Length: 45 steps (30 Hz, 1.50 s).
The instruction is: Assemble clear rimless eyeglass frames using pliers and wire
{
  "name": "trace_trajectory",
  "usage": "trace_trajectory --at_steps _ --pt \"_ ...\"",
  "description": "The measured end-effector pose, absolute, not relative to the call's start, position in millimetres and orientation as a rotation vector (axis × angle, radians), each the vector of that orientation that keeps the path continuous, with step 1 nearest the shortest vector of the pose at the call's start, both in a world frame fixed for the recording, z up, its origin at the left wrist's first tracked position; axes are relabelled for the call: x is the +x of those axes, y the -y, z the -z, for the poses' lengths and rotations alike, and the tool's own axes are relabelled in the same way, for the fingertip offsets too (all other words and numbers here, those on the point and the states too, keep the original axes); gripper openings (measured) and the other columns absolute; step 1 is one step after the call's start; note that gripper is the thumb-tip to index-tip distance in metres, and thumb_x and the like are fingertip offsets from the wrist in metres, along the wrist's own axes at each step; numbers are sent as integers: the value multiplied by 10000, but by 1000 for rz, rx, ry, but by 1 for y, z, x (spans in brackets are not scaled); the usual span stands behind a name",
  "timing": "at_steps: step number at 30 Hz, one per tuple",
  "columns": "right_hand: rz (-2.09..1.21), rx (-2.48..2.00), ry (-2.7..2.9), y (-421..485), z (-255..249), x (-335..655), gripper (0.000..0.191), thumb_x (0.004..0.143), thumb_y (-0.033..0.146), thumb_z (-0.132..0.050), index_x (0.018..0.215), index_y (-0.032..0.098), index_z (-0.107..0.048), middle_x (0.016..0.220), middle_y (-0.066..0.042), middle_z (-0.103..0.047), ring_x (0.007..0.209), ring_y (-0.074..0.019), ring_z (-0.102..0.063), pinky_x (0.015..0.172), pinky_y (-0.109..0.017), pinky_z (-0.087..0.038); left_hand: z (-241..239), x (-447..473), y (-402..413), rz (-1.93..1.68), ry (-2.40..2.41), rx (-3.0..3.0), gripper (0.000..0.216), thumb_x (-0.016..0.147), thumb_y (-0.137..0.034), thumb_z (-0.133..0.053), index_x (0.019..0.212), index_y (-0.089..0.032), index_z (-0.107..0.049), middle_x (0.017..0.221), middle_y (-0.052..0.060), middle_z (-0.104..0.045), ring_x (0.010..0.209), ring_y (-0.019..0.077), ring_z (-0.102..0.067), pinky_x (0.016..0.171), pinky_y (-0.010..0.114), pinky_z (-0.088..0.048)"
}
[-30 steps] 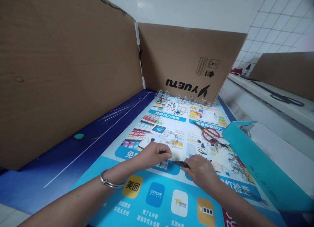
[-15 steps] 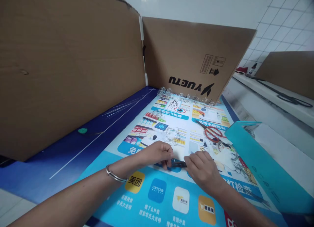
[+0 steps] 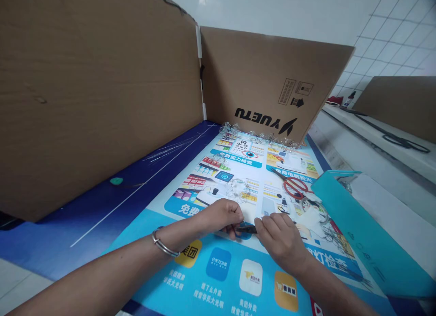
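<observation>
where the blue surface (image 3: 51, 257) runs back between cardboard panels, a printed sheet (image 3: 155, 234) lies along it, light blue at the near end. one plain brown panel (image 3: 102, 102) stands on the left; another, printed yuetu upside down (image 3: 272, 70), closes the far end, with tangled wire scraps (image 3: 265, 137) along its foot. behind is a white wall (image 3: 272, 9), and on the right a white ledge (image 3: 378, 129) bears a small bottle (image 3: 349, 99).

a teal box (image 3: 361, 241) lies open at the right, white inside, something wiry at its far end. beside it rest red-handled scissors (image 3: 295, 188) and loose wires (image 3: 335, 236).

both forearms reach in low over the sheet. the right hand (image 3: 281, 236) is wrapped round dark pliers (image 3: 248, 229) — their tip points left, at the left fingertips. the left hand (image 3: 223, 216), a bracelet (image 3: 165, 245) at its wrist, is curled closed, apparently pinching a thin wire (image 3: 244, 222) — its far end is hidden.
</observation>
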State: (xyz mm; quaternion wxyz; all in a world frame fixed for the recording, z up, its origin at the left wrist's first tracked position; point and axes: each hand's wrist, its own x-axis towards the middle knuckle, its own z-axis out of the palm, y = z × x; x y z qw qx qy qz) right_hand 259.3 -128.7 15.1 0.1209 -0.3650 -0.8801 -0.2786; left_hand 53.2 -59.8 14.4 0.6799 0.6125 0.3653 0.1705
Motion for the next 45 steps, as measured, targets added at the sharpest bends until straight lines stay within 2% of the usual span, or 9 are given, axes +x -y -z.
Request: trace_trajectory --at_steps 6,15,20,23,28,36,41,45 --pt "764 -1058 2567 129 -17 258 193 867 118 -449 1012 148 -574 800 -72 -593 770 -200 -513 675 -368 -358 -9 52 60 -375 -846 1345 199 758 -341 -555 723 -145 -548 575 3 -623 474 108 -598 470 192 -403" --pt "736 -1122 2579 129 -11 257 153 851 162 -495 979 136 -576 771 -67 -568 731 -193 -474 645 -357 -338 -8 53 62 -455 -845 1481 181 779 -323 -509 732 -149 -515 601 8 -598 482 110 -583 478 221 -473" --pt "650 -1215 2546 130 -5 254 120 851 202 -505 936 149 -573 743 -59 -542 721 -190 -460 652 -343 -328 -14 52 63 -497 -913 1636 183 783 -325 -492 725 -155 -524 632 2 -588 477 116 -577 447 206 -435" --pt "527 -1314 2531 133 -4 250 99 847 252 -518 861 166 -567 727 -50 -534 701 -189 -464 634 -330 -320 -19 50 66 -513 -946 1747 145 793 -277 -474 714 -172 -534 587 -14 -586 505 125 -571 483 206 -409" --pt "268 -1473 2510 138 -4 247 107 823 298 -555 799 194 -554 705 -31 -551 659 -182 -509 559 -290 -316 -23 51 74 -563 -1054 2341 171 830 -239 -435 734 -193 -568 653 16 -636 588 158 -569 530 231 -348" --pt "-72 -1546 2479 137 9 256 150 839 333 -495 725 241 -527 664 5 -586 572 -167 -576 463 -252 -366 -25 51 79 -508 -937 2727 177 870 -247 -398 823 -196 -561 670 42 -651 574 181 -584 491 248 -307" --pt "88 -1378 2395 132 22 256 121 849 324 -461 812 238 -538 724 -30 -591 657 -202 -588 543 -298 -457 -30 48 74 -496 -975 2666 167 856 -268 -425 838 -209 -580 671 37 -656 585 187 -585 510 245 -327" --pt "62 -1281 2346 128 23 257 109 839 328 -492 858 237 -547 751 -41 -598 671 -184 -588 557 -275 -488 -38 23 41 -617 -1240 2365 163 822 -247 -448 781 -213 -602 715 14 -660 641 163 -578 584 224 -356"
